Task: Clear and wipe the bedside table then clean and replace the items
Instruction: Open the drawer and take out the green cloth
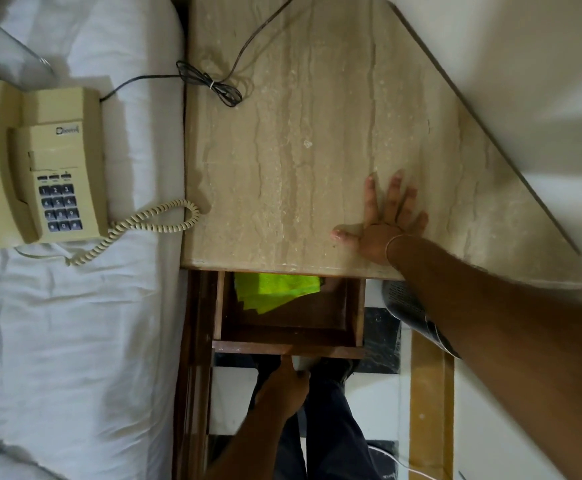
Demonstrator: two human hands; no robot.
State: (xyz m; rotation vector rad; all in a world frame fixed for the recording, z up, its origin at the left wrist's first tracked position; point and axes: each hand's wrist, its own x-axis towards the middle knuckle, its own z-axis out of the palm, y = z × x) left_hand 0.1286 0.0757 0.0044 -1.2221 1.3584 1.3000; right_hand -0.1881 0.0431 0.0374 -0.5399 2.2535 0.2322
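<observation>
The bedside table (303, 140) has a beige marble top with only a bundled black cord (213, 83) lying on it near the back left. My right hand (383, 223) rests flat on the marble near the front edge, fingers spread. Below the top, a wooden drawer (287, 348) is pulled out, and a bright green cloth (275, 291) lies inside it. My left hand (286, 379) grips the drawer's front from below. A beige push-button telephone (36, 164) sits on the white bed at the left, its coiled cord (151, 223) reaching the table's edge.
The white bed (92, 341) fills the left side. A clear glass object (2, 46) stands at the top left on the bed. A dark perforated object (407, 303) is on the floor under my right arm. My legs and a white cable (396, 462) are below the drawer.
</observation>
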